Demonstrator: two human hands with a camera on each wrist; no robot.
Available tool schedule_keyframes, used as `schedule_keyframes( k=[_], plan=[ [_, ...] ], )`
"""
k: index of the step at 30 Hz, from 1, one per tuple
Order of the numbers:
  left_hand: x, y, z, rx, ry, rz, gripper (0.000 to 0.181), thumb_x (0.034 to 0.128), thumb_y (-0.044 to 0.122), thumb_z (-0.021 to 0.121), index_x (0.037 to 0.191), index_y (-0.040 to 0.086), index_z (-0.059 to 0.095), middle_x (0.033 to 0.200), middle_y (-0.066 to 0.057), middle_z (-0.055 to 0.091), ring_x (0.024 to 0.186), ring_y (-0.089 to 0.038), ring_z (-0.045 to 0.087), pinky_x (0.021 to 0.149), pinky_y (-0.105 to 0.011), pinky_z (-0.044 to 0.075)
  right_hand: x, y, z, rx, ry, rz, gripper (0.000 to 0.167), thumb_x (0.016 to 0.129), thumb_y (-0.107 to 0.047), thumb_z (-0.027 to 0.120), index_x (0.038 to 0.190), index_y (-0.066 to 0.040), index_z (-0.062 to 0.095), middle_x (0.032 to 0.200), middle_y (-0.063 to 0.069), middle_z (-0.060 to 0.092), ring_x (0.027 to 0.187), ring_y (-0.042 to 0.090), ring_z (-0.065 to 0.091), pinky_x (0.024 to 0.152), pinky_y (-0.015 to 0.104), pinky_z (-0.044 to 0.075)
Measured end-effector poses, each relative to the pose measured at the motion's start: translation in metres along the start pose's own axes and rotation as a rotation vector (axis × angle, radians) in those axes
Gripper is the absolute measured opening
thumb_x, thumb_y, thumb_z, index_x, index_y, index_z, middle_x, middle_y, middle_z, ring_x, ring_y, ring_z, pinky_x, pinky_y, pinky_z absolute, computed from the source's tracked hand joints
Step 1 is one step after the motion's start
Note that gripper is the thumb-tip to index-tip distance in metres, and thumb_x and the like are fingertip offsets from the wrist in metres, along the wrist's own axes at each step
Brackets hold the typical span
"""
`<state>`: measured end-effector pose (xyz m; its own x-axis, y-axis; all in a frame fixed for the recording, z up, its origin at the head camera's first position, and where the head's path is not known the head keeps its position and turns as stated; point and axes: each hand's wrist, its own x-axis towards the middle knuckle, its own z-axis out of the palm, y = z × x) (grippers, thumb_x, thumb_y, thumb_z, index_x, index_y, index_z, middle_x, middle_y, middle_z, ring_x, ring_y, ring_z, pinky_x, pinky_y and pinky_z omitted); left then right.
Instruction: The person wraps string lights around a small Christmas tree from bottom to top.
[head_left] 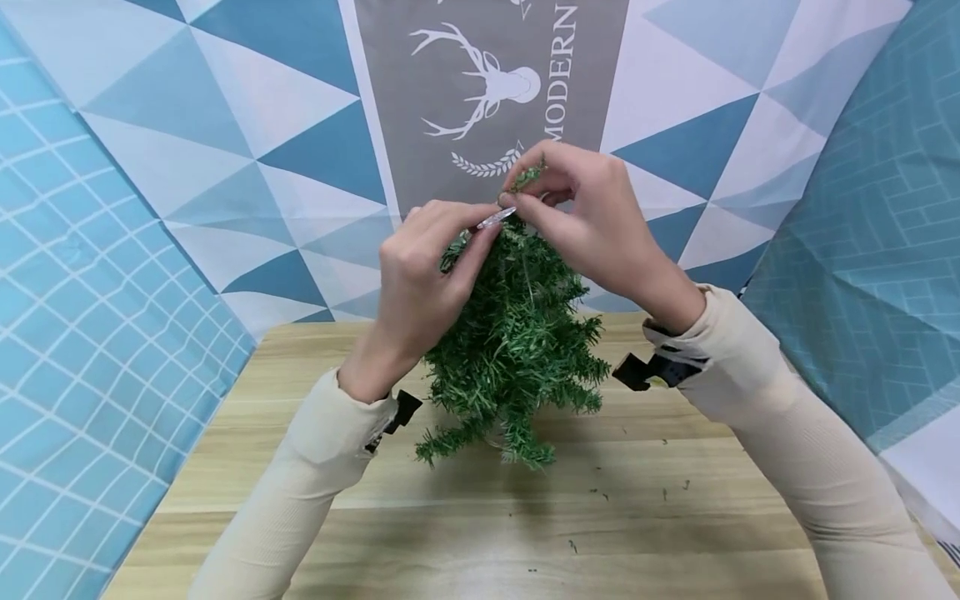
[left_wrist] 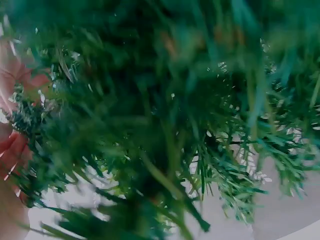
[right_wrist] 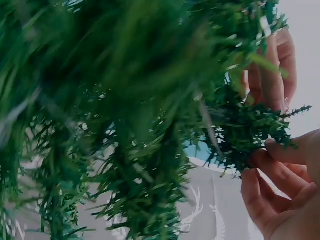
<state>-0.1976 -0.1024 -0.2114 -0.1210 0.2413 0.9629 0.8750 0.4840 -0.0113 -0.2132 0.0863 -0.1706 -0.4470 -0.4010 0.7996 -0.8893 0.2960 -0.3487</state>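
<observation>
A small artificial Christmas tree stands on the wooden table, its green branches filling much of both wrist views. Near its top, my left hand pinches a clear, shiny, narrow ornament between thumb and fingers. The ornament's full shape is hard to tell at this angle. My right hand meets the left at the treetop, where its thumb and index finger pinch the top twig. Blurred foliage hides most of the left hand's work in the left wrist view.
Loose green needles are scattered over the wooden tabletop. Behind the table hangs a patterned cloth with a deer print. Blue tile-patterned cloth closes off the left side, and another blue cloth the right.
</observation>
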Motion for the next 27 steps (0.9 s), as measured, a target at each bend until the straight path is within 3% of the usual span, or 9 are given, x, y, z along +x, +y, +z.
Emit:
schedule_keyframes(
  k=[7, 9, 15, 18, 21, 24, 27],
  plan=[
    [0.005, -0.001, -0.009, -0.017, -0.085, 0.011, 0.015, 0.0974, 0.008, 0.063, 0.1, -0.004, 0.073, 0.094, -0.014, 0.071, 0.088, -0.023, 0.065, 0.077, -0.029, 0.054, 0.011, -0.004, -0.001, 0.031, -0.047, 0.038, 0.005, 0.09, -0.007, 0.073, 0.09, -0.005, 0.078, 0.079, 0.002, 0.075, 0.059, 0.013, 0.064, 0.054, 0.02, 0.046],
    [0.006, -0.003, -0.01, -0.02, -0.125, 0.004, 0.017, 0.0987, 0.008, 0.062, 0.1, -0.004, 0.072, 0.095, -0.014, 0.07, 0.086, -0.021, 0.064, 0.076, -0.028, 0.053, 0.011, -0.004, -0.005, 0.015, -0.083, 0.059, 0.008, 0.092, -0.007, 0.071, 0.093, -0.006, 0.08, 0.081, 0.002, 0.075, 0.059, 0.011, 0.063, 0.058, 0.019, 0.048],
    [0.012, -0.006, -0.009, -0.044, -0.233, -0.026, 0.019, 0.1007, 0.007, 0.058, 0.1, -0.005, 0.072, 0.092, -0.013, 0.066, 0.075, -0.017, 0.054, 0.067, -0.026, 0.046, 0.005, -0.008, -0.021, -0.049, -0.194, 0.082, 0.031, 0.099, 0.001, 0.051, 0.113, -0.011, 0.076, 0.088, 0.003, 0.072, 0.054, 0.012, 0.043, 0.055, 0.022, 0.037],
    [0.015, -0.005, -0.007, -0.043, -0.284, -0.046, 0.021, 0.1016, 0.008, 0.056, 0.101, -0.005, 0.072, 0.091, -0.012, 0.063, 0.075, -0.017, 0.051, 0.066, -0.026, 0.044, -0.004, -0.014, -0.026, -0.087, -0.137, 0.089, 0.03, 0.099, 0.002, 0.049, 0.112, -0.008, 0.075, 0.095, 0.004, 0.073, 0.065, 0.01, 0.056, 0.065, 0.019, 0.047],
    [0.017, -0.002, -0.007, -0.057, -0.355, -0.094, 0.024, 0.1027, 0.008, 0.051, 0.103, -0.005, 0.072, 0.093, -0.011, 0.061, 0.076, -0.018, 0.049, 0.067, -0.028, 0.043, -0.012, -0.019, -0.027, -0.113, -0.073, 0.1, 0.023, 0.096, 0.002, 0.053, 0.103, -0.004, 0.074, 0.098, 0.005, 0.074, 0.086, 0.01, 0.067, 0.08, 0.023, 0.054],
    [0.017, 0.0, -0.01, -0.054, -0.431, -0.138, 0.028, 0.1001, 0.009, 0.048, 0.109, -0.003, 0.071, 0.096, -0.01, 0.057, 0.081, -0.019, 0.048, 0.071, -0.03, 0.042, -0.016, -0.022, -0.024, -0.121, -0.102, 0.076, 0.015, 0.095, 0.0, 0.057, 0.097, -0.002, 0.072, 0.094, 0.005, 0.073, 0.083, 0.012, 0.067, 0.077, 0.026, 0.055],
    [0.014, 0.001, -0.013, -0.038, -0.457, -0.144, 0.029, 0.0966, 0.012, 0.051, 0.114, -0.002, 0.07, 0.098, -0.01, 0.053, 0.083, -0.02, 0.046, 0.073, -0.033, 0.04, -0.016, -0.02, -0.018, -0.127, -0.158, 0.028, 0.011, 0.095, -0.004, 0.063, 0.097, -0.002, 0.073, 0.095, 0.006, 0.072, 0.082, 0.014, 0.067, 0.076, 0.027, 0.055]
  ],
)
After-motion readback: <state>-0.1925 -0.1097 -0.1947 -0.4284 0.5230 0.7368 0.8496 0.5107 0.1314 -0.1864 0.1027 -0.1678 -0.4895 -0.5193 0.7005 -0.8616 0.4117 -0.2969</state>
